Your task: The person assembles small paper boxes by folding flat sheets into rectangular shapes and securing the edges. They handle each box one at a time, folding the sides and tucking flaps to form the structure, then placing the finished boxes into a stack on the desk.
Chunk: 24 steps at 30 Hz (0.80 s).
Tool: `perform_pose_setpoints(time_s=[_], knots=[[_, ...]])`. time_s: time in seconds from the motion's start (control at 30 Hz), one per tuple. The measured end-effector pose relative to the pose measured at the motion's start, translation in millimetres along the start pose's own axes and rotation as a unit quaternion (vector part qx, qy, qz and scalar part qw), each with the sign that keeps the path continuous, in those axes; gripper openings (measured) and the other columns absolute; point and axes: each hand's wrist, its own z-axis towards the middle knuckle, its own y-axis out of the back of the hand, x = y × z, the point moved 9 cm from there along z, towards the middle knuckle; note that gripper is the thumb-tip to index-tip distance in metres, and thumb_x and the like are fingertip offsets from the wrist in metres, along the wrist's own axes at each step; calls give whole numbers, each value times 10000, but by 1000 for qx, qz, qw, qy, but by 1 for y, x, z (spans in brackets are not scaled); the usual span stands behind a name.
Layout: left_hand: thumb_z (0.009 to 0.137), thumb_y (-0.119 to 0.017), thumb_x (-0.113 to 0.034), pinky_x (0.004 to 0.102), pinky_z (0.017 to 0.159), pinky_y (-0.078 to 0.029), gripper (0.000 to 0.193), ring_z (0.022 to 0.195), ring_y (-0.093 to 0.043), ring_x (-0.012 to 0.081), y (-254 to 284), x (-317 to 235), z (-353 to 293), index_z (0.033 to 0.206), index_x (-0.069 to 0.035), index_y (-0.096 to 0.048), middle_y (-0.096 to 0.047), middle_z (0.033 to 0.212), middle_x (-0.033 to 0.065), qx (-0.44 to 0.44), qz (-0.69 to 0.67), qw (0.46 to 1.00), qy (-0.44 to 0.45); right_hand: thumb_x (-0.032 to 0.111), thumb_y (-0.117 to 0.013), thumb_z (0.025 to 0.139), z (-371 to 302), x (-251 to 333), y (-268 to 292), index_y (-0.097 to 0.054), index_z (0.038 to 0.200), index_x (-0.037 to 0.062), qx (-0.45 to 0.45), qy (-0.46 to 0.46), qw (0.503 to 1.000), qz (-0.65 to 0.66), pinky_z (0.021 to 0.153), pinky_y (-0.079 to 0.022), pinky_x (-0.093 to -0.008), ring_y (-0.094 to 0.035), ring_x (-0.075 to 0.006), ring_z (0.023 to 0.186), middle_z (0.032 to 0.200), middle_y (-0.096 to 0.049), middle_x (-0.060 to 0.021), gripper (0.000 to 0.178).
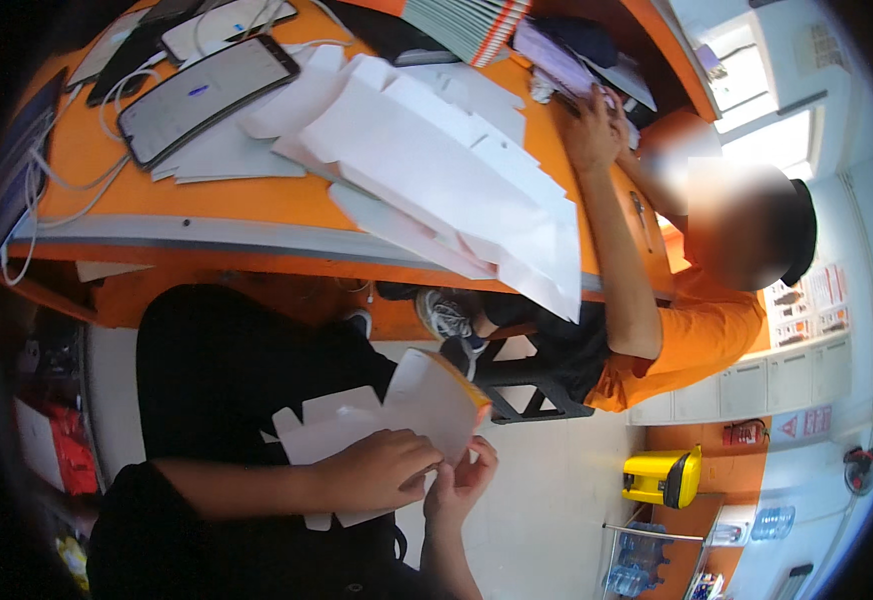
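Note:
A white die-cut carton blank (337, 425) with cut tabs lies over my lap, its raised panel (432, 395) showing a strip of orange along one edge. My left hand (382, 470) rests on the blank with bent fingers gripping its near edge. Close by on the right, my right hand (462, 482) pinches the same edge, fingers curled. Part of the blank is hidden beneath my left hand and forearm. On the orange table (227, 200) beyond, a stack of similar white blanks (437, 160) overhangs the front edge.
A large smartphone (207, 100) and white cables (82, 185) lie at the table's left. Striped booklets (467, 30) are stacked at the back. On the right, a co-worker in an orange shirt (687, 340) handles a pale purple item (552, 60). A yellow bin (647, 477) stands farther off.

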Motion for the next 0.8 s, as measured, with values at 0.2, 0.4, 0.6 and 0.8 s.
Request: perform_pose_setpoints(time_s=[0.2, 0.4, 0.6, 0.8], knots=[[798, -660, -138, 420, 895, -466, 366, 1030, -571, 295, 10, 1, 3, 1118, -9, -537, -577, 1053, 162, -12, -42, 999, 27, 153, -644, 877, 0, 15, 4, -449, 1117, 41, -52, 7, 998, 40, 790, -530, -314, -539, -180, 979, 1081, -466, -89, 329], [811, -671, -90, 361, 882, -491, 335, 1023, -611, 259, 25, 5, 3, 1121, -6, -577, -612, 1075, 158, -101, -151, 983, 37, 60, -625, 870, 2, 32, 12, -483, 1047, 13, -62, 63, 995, -38, 816, -536, -323, -549, -202, 978, 1044, -480, -107, 232], [831, -668, -102, 351, 889, -497, 313, 1014, -630, 233, 20, 4, 1, 1130, -28, -613, -639, 1087, 132, -107, -195, 975, 2, 30, -595, 886, -3, 45, 7, -451, 1134, 19, -41, 94, 993, -54, 804, -569, -325, -576, -164, 971, 1073, -534, -108, 286], [863, -645, -96, 327, 862, -512, 272, 993, -651, 226, 23, -6, 2, 1125, -22, -626, -666, 1071, 133, -115, -229, 966, 28, 44, -623, 877, 4, 60, 2, -452, 1153, 19, -33, 106, 989, -102, 777, -557, -287, -591, -157, 902, 983, -568, -100, 325]])
